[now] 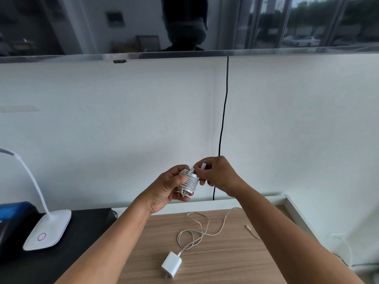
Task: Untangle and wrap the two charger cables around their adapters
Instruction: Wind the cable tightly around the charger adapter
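At 8 o'clock of the view a desk lamp (48, 230) is seen, well apart from the work. Nearer centre, the L hand (164, 187) is clenched round the 1st adapter (185, 191), which is held in the air above the table (235, 267). The 1st cable (191, 178) is wound round its body in close turns, w/ the prongs pointed toward 6 o'clock. On the wood at 6 o'clock, the 2nd adapter (171, 263) is laid flat, and the 2nd cable (202, 228) is trailed loose toward 1 o'clock, not yet wrapped. At 1 o'clock of the bundle, the connector tip (204, 164) of the 1st cable is pinched by the R hand (219, 174), just beside the top turns.

The step is judged to be securing the tail end. The turns should be pressed by the L hand so that no slack is let out. The tip should be tucked under an outer turn, not forced, as the plug/cord joint is likely to be strained by a sharp bend. The bundle should be set down only once the tip is held fast. Approx. half the task is judged done.
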The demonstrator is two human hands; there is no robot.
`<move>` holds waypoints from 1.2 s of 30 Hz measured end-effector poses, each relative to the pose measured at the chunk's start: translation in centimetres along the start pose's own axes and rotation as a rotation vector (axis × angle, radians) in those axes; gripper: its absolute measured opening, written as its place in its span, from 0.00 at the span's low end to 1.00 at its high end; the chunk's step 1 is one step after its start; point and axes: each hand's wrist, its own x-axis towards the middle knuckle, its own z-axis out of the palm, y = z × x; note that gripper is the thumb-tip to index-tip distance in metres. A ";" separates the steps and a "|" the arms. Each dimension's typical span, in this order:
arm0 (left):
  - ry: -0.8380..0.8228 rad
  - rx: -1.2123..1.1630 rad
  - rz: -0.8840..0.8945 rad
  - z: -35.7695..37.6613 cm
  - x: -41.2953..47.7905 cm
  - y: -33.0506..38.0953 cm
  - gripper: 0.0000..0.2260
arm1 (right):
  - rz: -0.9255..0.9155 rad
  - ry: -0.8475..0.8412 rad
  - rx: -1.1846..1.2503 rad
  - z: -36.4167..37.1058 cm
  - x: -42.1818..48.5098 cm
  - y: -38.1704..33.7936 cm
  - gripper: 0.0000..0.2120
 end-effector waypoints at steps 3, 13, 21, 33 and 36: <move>0.010 0.004 0.002 0.2 -0.1 -0.2 0.34 | 0.012 -0.002 0.025 0.1 -0.2 0.1 0.04; 0.010 -0.160 0.032 0.3 -0.6 0.0 0.33 | 0.064 -0.133 0.368 -1.5 -1.2 -1.1 0.12; -0.023 -0.194 0.078 0.6 -0.7 0.3 0.28 | -0.009 0.110 0.232 -0.9 -2.1 -1.7 0.02; 0.004 -0.172 0.045 0.4 -0.7 -0.4 0.28 | -0.117 0.054 -0.470 -1.0 -2.8 -2.9 0.05; 0.008 -0.120 0.036 0.3 -0.7 -0.5 0.28 | -0.107 0.007 -0.515 -1.3 -2.7 -3.3 0.06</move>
